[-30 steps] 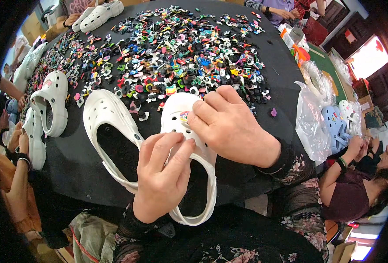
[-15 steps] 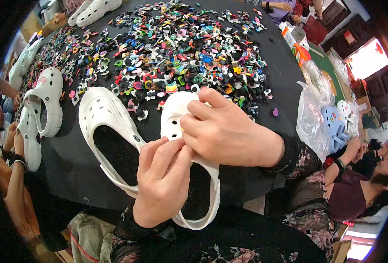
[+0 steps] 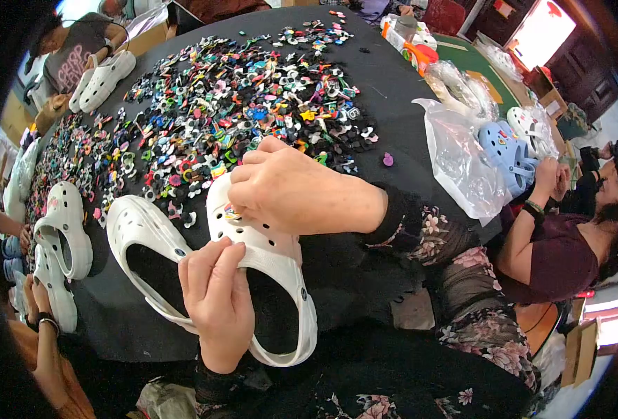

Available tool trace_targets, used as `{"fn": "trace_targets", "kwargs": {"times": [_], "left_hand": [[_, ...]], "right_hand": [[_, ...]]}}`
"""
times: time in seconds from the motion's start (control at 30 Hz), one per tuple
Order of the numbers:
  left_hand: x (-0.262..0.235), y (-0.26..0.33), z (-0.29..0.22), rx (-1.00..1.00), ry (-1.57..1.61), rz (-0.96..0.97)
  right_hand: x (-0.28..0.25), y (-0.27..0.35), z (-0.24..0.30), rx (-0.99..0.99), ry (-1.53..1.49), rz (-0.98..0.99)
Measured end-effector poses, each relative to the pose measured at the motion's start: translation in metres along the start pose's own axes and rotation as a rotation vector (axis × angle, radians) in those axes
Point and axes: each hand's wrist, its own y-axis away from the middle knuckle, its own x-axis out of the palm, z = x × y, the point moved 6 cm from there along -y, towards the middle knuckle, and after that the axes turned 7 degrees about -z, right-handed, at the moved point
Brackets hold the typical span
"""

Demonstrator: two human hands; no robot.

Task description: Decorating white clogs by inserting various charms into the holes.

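Observation:
A white clog with a dark insole lies in front of me, toe pointing away. My left hand is closed on the edge of its opening, fingertips on top of the upper. Over the toe is my right hand, its fingers curled and pinched at a small multicoloured shoe charm by the holes. Its fingers partly cover the charm, so its shape is unclear. A second white clog lies just left, with no charm visible on it.
A heap of loose shoe charms covers much of the black table. More white clogs stand at left near another person's hands. At right are a clear plastic bag, a blue clog and a seated person.
The view has shifted, with the scene sitting further left. My left fingertips have moved from beside the right hand to the clog's opening edge. More of the multicoloured charm shows.

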Motion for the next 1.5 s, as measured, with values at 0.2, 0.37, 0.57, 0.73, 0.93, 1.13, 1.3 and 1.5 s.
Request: {"fn": "trace_targets", "kwargs": {"times": [0.2,0.37,0.57,0.73,0.93,1.13,1.3,1.5], "left_hand": [[-0.001,0.001,0.002,-0.005,0.015,-0.004],[-0.002,-0.002,0.002,0.012,0.037,-0.009],[-0.005,-0.005,0.001,-0.019,0.071,-0.021],[-0.005,-0.004,0.003,-0.001,0.062,-0.022],[-0.005,-0.004,0.002,0.012,0.054,-0.028],[-0.004,-0.001,0.005,0.049,0.023,-0.048],[-0.004,-0.001,0.006,0.056,0.019,-0.047],[-0.003,-0.003,0.003,0.068,0.025,-0.019]], "right_hand": [[0.001,-0.003,-0.002,0.035,-0.052,0.007],[0.003,0.001,-0.010,0.085,-0.259,-0.037],[0.005,0.000,-0.010,0.115,-0.205,0.010],[0.010,0.001,-0.008,0.089,-0.193,-0.053],[0.003,-0.002,0.009,-0.034,0.049,-0.082],[0.005,-0.001,0.025,-0.153,0.113,-0.020],[0.012,0.001,0.024,-0.130,-0.032,0.077],[0.013,0.008,0.022,-0.160,-0.015,0.016]]}}
